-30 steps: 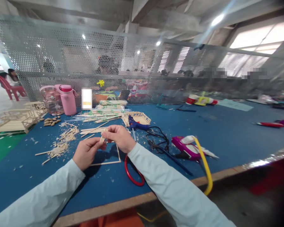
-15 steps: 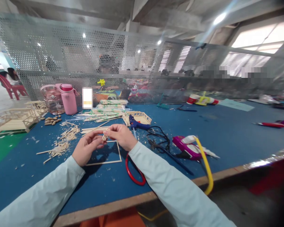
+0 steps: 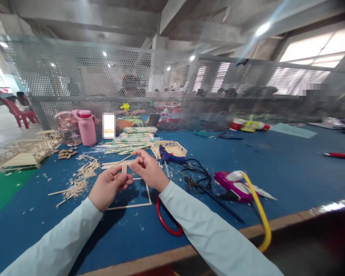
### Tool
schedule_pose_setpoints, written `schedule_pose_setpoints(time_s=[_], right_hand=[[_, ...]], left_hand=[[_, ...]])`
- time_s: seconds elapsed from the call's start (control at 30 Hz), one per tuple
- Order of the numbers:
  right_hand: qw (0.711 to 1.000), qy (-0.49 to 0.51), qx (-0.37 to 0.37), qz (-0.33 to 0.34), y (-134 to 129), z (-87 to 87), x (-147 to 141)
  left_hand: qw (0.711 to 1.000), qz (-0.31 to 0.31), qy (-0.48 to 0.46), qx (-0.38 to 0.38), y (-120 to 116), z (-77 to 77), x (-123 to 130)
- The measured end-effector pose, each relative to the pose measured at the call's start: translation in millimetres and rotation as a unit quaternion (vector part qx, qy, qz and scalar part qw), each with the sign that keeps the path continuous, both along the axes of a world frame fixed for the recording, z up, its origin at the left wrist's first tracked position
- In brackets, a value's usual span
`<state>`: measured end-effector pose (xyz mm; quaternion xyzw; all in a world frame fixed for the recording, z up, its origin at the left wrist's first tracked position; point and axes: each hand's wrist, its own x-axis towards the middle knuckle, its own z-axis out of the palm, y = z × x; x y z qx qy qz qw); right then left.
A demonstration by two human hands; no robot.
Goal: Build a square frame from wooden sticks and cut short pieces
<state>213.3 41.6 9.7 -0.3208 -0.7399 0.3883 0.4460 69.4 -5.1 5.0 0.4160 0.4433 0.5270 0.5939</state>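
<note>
My left hand [image 3: 110,184] is closed on a small bundle of short wooden sticks [image 3: 124,168], held upright between thumb and fingers. Just right of the bundle is my right hand [image 3: 151,170], its fingers curled and the index apart from the thumb, with nothing visible between them. Below both hands, a rectangular frame of thin wooden sticks [image 3: 129,207] lies on the blue table [image 3: 198,230], partly covered by the hands. More long sticks [image 3: 107,165] lie just behind my left hand. Scissors with a red handle [image 3: 168,227] rest partly under my right forearm.
A blue glue gun [image 3: 171,156] leans by a small wooden tray-like model [image 3: 176,147]. A purple glue gun [image 3: 232,188] with a yellow cable lies right. Stick scraps [image 3: 87,168], peanuts [image 3: 66,154], a pink bottle [image 3: 87,129] and wooden models [image 3: 21,153] stand left; a perforated screen [image 3: 92,76] runs behind.
My right hand has come off the bundle and moved slightly right, its fingers parting. The sticks now stand upright in my left hand. The whole view has shifted slightly.
</note>
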Motion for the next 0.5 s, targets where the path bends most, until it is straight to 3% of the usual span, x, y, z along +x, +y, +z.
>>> schedule_pose_setpoints(time_s=[0.1, 0.2, 0.5], right_hand=[[0.976, -0.079, 0.201, -0.04, -0.4, 2.4, 5.8], [0.94, -0.128, 0.315, -0.027, -1.2, 1.5, 5.9], [0.925, -0.16, 0.341, -0.043, -0.7, -2.4, 1.9]], left_hand=[[0.998, 0.01, -0.051, -0.035, 1.2, 0.3, -1.9], [0.994, -0.004, -0.101, -0.033, 1.0, -1.9, -2.1], [0.992, -0.033, -0.119, -0.027, -0.2, -2.7, -1.8]])
